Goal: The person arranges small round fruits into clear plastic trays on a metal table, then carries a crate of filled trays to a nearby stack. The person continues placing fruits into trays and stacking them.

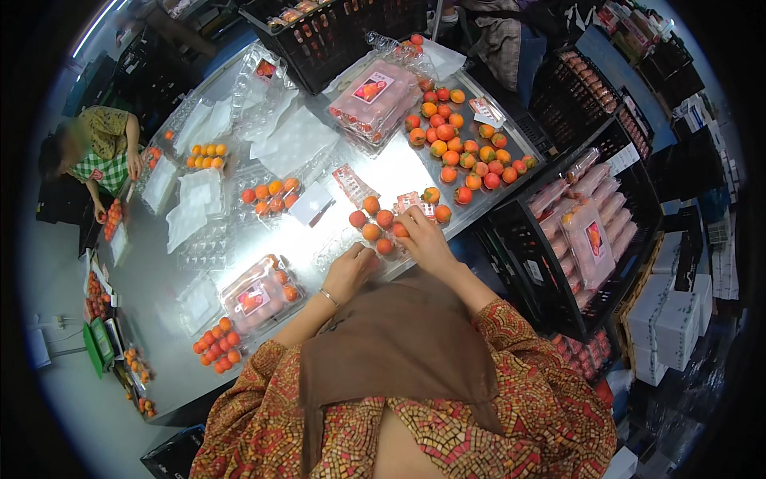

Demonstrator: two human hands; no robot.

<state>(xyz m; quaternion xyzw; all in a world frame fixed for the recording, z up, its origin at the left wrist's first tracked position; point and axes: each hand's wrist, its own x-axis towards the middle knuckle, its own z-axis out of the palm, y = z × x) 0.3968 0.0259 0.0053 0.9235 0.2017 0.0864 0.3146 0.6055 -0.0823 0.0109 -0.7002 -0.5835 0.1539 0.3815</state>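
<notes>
Fingers of my right hand (428,242) hold an orange-red persimmon (400,230) over a clear plastic tray (335,242) at the table's near edge. Several persimmons (371,232) sit beside it in rows in the tray. My left hand (352,270) is curled at the tray's near side; what its fingers hold, if anything, is hidden. Beyond my right hand lie a printed label sheet (409,202) and two loose persimmons (442,214). Another label sheet (353,184) lies farther back.
Loose persimmons (455,144) cover the table's right side. Closed packs (377,90) are stacked behind; another pack (260,296) lies left. White liners (296,138) are spread across the metal table (143,299). A black crate (634,239) of packs stands right. A co-worker (108,143) handles persimmons far left.
</notes>
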